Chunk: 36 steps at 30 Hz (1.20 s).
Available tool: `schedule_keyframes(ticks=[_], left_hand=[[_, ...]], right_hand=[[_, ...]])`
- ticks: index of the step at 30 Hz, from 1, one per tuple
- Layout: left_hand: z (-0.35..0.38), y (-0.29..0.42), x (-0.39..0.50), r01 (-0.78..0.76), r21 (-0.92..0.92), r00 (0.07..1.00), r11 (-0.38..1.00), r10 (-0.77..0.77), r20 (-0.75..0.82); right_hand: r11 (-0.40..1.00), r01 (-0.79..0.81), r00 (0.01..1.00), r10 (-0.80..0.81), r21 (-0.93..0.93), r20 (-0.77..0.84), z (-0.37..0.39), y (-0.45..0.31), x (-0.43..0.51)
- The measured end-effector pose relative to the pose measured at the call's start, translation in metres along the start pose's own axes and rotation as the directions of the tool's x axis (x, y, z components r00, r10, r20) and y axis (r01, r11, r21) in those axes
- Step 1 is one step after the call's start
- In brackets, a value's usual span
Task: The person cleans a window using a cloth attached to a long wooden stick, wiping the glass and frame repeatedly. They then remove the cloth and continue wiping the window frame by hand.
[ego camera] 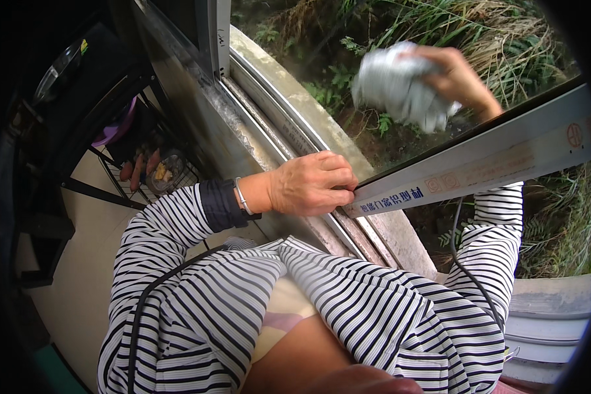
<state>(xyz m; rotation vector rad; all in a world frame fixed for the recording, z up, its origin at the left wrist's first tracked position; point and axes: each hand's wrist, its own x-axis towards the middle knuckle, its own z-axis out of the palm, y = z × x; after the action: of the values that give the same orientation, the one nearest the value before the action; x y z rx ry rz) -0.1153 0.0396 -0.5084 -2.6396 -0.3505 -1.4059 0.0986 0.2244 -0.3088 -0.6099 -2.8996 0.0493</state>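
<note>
My left hand [315, 184], a metal bangle at its wrist, grips the near end of an aluminium window sash frame [473, 157] just above the sill track. Beyond that frame, on the outer side, my right hand [455, 74] holds a crumpled whitish-grey cloth [399, 83]. Both cloth and hand are blurred. The glass pane lies between the sash and the cloth, and part of my right forearm is hidden behind the frame. The sash bears printed writing.
The metal window track [276, 133] and a concrete outer ledge [300, 93] run diagonally. Grass and ferns [487, 29] grow outside. At left, a black rack [106, 194] holds sweet potatoes [137, 172], a clear container [165, 172] and a purple basin [115, 129]. A cable [138, 315] crosses my jacket.
</note>
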Motion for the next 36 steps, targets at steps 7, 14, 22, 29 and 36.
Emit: schedule_keyframes(ticks=[7, 14, 22, 29, 36], left_hand=[[0.001, 0.002, 0.000, 0.014, -0.041, 1.000, 0.999, -0.015, -0.026], [0.003, 0.000, -0.003, -0.004, 0.001, 0.999, 1.000, 0.004, -0.042], [0.004, -0.001, -0.005, -0.014, -0.018, 0.999, 1.000, 0.014, -0.040], [0.003, -0.001, -0.005, -0.017, -0.030, 0.998, 0.999, 0.015, -0.067], [0.002, 0.000, -0.004, -0.013, -0.006, 0.997, 1.000, 0.012, -0.079]], right_hand=[[0.569, 0.417, 0.735, 0.248, 0.709, -0.632, -0.040, -0.031, 0.089], [0.673, 0.043, 0.974, 0.137, 0.739, -0.182, 0.047, -0.038, 0.134], [0.950, 0.197, 0.820, -0.295, 0.242, 0.491, 0.023, -0.031, 0.074], [0.834, 0.212, 0.777, 0.173, 0.510, -0.605, -0.043, -0.010, 0.106], [0.757, 0.255, 0.922, -0.003, 0.601, -0.388, 0.016, -0.040, 0.160]])
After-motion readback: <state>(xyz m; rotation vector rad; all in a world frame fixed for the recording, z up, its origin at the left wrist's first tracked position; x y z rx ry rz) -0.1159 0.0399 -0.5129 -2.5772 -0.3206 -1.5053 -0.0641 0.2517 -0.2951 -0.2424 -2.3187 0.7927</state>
